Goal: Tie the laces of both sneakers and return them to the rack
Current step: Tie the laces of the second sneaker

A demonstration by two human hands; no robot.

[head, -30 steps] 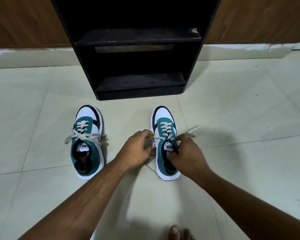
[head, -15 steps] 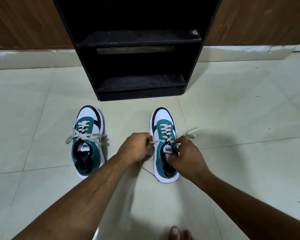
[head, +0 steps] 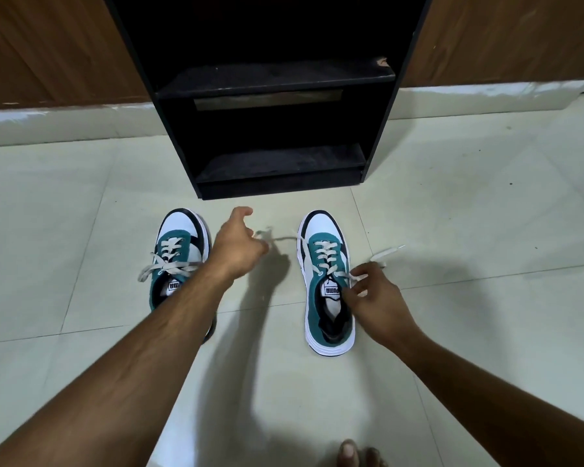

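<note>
Two teal, white and black sneakers stand on the floor tiles, toes toward the black rack (head: 277, 85). The left sneaker (head: 177, 251) has its laces knotted, and my left forearm covers its heel. The right sneaker (head: 327, 288) has loose laces. My left hand (head: 238, 246) is between the shoes, pinching one lace end (head: 280, 238) that stretches taut to the shoe's left side. My right hand (head: 373, 294) rests at that shoe's right side by the tongue, fingers on the other lace (head: 386, 253), whose end lies on the floor.
The rack's two shelves (head: 280, 163) hold nothing. Wooden panels (head: 48, 52) and a white skirting (head: 64, 119) run behind it. Toes of a bare foot (head: 356, 455) show at the bottom edge. Pale floor tiles (head: 486, 203) spread on all sides.
My left hand has pulled away from the right sneaker, up and to the left, drawing one lace out taut. My right hand stays at the shoe's right side.
</note>
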